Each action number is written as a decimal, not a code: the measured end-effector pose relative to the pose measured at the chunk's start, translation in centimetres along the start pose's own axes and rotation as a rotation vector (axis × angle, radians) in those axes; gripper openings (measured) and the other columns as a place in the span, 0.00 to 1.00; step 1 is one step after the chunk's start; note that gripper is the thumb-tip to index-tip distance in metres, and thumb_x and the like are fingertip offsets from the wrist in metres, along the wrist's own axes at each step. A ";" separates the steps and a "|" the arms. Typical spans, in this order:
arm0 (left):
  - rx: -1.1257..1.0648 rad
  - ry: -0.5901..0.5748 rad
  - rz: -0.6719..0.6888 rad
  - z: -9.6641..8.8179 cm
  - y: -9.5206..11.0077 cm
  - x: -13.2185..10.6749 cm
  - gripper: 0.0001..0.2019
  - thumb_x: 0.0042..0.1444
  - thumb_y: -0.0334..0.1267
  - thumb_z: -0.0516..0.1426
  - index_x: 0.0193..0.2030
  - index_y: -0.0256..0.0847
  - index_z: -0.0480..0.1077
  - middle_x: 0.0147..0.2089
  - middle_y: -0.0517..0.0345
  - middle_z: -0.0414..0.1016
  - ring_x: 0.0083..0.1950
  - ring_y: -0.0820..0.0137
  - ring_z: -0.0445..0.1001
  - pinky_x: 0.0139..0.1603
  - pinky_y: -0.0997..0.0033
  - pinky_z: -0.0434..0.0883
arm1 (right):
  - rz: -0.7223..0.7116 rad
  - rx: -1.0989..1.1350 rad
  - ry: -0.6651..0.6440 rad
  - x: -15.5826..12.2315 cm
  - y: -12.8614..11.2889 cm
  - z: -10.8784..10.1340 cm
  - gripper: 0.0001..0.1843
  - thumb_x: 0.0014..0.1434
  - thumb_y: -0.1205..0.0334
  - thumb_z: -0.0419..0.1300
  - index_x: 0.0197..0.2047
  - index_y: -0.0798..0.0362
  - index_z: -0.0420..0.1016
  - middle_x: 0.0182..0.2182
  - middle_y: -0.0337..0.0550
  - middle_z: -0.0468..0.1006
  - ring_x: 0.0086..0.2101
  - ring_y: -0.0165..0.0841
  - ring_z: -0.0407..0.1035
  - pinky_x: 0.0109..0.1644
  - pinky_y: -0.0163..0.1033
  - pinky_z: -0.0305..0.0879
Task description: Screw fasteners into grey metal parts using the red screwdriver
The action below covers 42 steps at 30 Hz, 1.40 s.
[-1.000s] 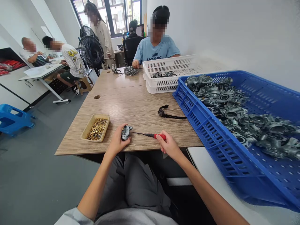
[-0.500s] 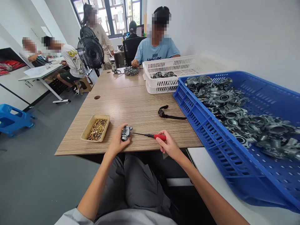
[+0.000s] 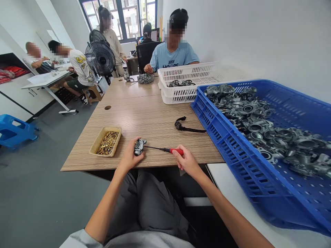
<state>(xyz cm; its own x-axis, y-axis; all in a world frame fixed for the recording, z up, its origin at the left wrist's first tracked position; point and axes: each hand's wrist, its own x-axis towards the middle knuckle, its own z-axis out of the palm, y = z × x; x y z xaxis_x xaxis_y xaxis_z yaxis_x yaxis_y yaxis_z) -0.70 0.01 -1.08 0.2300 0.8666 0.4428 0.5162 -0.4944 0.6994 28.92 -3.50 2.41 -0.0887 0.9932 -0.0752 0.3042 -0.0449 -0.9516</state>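
My left hand [image 3: 131, 155] is closed around a small grey metal carburetor [image 3: 139, 147] at the table's front edge. Between the fingers and thumb of my right hand [image 3: 186, 159] is the red handle of a screwdriver [image 3: 177, 151]. Its thin dark shaft points left, with the tip at the right side of the carburetor; whether it touches cannot be made out. Left of my left hand sits a cream tray [image 3: 119, 137] holding many small brass parts [image 3: 107, 143].
At right, a big blue crate [image 3: 234, 151] full of metal carburetors overhangs the wooden table [image 3: 144, 113]. Behind it stands a white basket [image 3: 178, 100] with several parts. A black wristwatch [image 3: 178, 125] lies mid-table. Across from me a person in blue [image 3: 172, 57] sits near a bowl of parts [image 3: 145, 79].
My hands, the carburetor and the screwdriver hold nearly the same place. The view has shifted very slightly. The standing person in the background has moved a little to the right.
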 end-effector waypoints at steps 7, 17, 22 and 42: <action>-0.003 0.000 0.010 0.1 -0.3 -0.1 0.34 0.58 0.31 0.62 0.71 0.44 0.59 0.66 0.46 0.71 0.66 0.57 0.71 0.71 0.53 0.66 | 0.011 -0.020 0.008 0.0 -0.1 0.1 0.21 0.65 0.38 0.56 0.35 0.45 0.59 0.13 0.27 0.63 0.14 0.29 0.59 0.19 0.34 0.55; -0.002 0.009 0.031 -0.1 -0.1 0.0 0.35 0.57 0.30 0.63 0.70 0.44 0.60 0.66 0.45 0.71 0.67 0.57 0.71 0.71 0.53 0.67 | -0.063 0.079 -0.090 0.0 0.4 -0.5 0.21 0.65 0.39 0.58 0.45 0.47 0.59 0.15 0.23 0.64 0.16 0.29 0.60 0.21 0.34 0.57; -0.006 0.008 0.032 -0.1 -0.1 0.0 0.35 0.57 0.30 0.63 0.71 0.44 0.60 0.66 0.45 0.71 0.67 0.57 0.71 0.71 0.53 0.67 | -0.063 0.096 -0.098 0.2 0.7 -0.4 0.21 0.65 0.40 0.59 0.45 0.47 0.58 0.15 0.23 0.64 0.16 0.29 0.60 0.21 0.34 0.56; 0.007 0.008 0.023 -0.2 0.3 0.1 0.33 0.57 0.31 0.62 0.70 0.43 0.61 0.64 0.45 0.73 0.65 0.56 0.73 0.69 0.53 0.69 | -0.034 0.026 -0.034 0.1 0.4 0.0 0.21 0.66 0.38 0.56 0.37 0.45 0.58 0.13 0.25 0.63 0.15 0.29 0.58 0.20 0.33 0.55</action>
<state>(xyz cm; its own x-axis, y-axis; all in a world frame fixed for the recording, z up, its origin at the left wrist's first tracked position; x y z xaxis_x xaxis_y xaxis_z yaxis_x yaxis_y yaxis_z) -0.69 -0.07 -0.75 0.2356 0.8545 0.4629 0.5168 -0.5136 0.6849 29.04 -3.39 2.00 -0.1304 0.9901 -0.0525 0.2761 -0.0146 -0.9610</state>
